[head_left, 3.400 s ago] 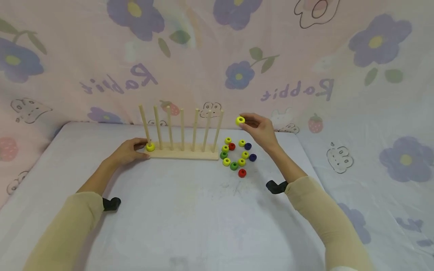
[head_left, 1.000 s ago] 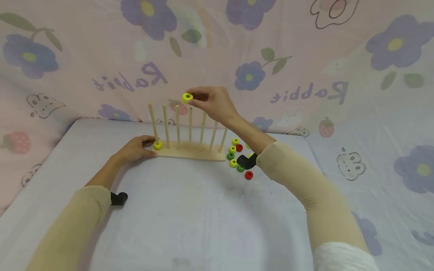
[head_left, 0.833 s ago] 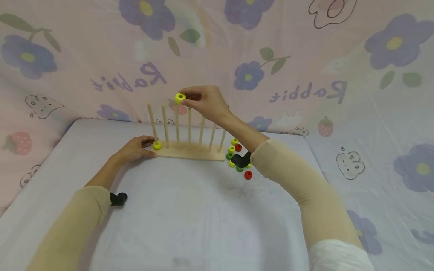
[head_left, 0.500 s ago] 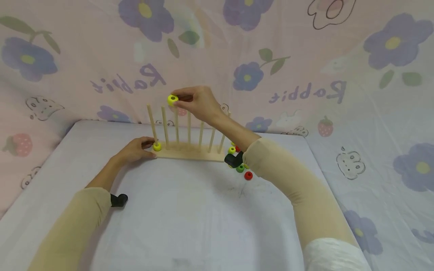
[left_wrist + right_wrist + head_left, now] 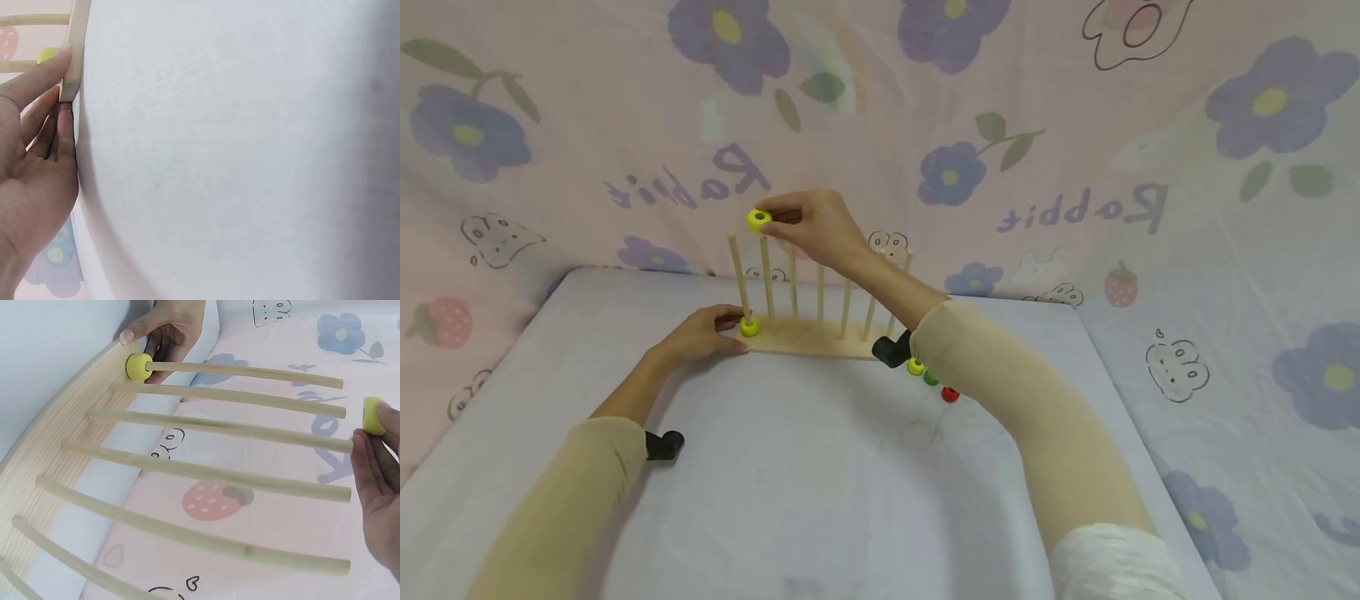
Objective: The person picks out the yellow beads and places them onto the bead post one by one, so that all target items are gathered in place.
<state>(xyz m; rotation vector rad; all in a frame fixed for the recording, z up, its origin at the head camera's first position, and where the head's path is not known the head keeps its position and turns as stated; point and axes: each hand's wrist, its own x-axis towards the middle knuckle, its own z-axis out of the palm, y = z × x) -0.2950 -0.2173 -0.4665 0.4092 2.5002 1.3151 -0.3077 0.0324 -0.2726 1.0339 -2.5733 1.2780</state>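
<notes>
A wooden peg rack (image 5: 812, 342) with a row of upright pegs stands on the table. My left hand (image 5: 700, 332) grips the left end of its base; in the left wrist view the thumb (image 5: 40, 75) lies along the base's edge. One yellow bead (image 5: 749, 328) sits at the foot of the leftmost peg. Above the rack, my right hand (image 5: 822, 223) pinches another yellow bead (image 5: 754, 224) between thumb and fingers. The right wrist view has that held bead (image 5: 374, 419) just beyond the tips of the first two pegs, apart from them.
Right of the rack lie loose beads, including a yellow bead (image 5: 915, 367), a green bead (image 5: 931, 377) and a red bead (image 5: 951, 395); my right sleeve (image 5: 1000, 392) hides others. A patterned cloth (image 5: 880, 108) hangs behind the white table (image 5: 790, 467).
My right hand has carried the yellow bead leftward from above the loose beads to over the rack's left pegs. My left hand stays at the base's left end.
</notes>
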